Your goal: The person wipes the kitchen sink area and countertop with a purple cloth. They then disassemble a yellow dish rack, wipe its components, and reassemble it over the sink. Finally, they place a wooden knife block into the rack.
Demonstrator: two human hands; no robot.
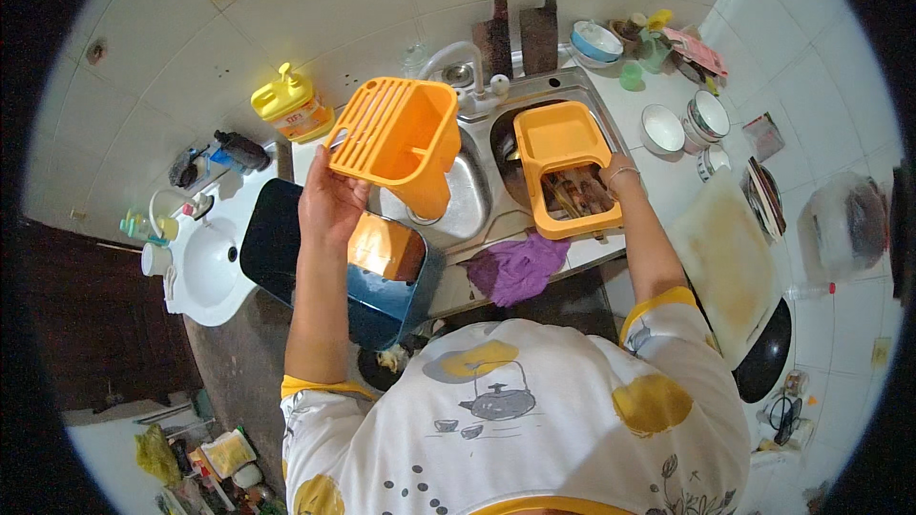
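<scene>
In my left hand [329, 198] is an orange plastic utensil holder [401, 133] with slots along one side and an open compartment, raised tilted above the left sink basin [469, 193]. The fingers are closed on its near left edge. My right hand [620, 175] grips the right edge of an orange plastic frame [555, 138], which has a solid panel and a large opening. That frame sits over the right basin, where a dark round pan [506, 160] shows in part. Through the opening I see a jumble of long thin things [575, 193], too unclear to name.
A dark blue bin [391, 310] with an orange piece [386, 246] in it stands left. A purple cloth [520, 267] hangs over the sink's front edge. Two cleavers [539, 33] lean behind the faucet [448, 55]. Bowls [661, 129] and a cutting board [725, 262] lie right.
</scene>
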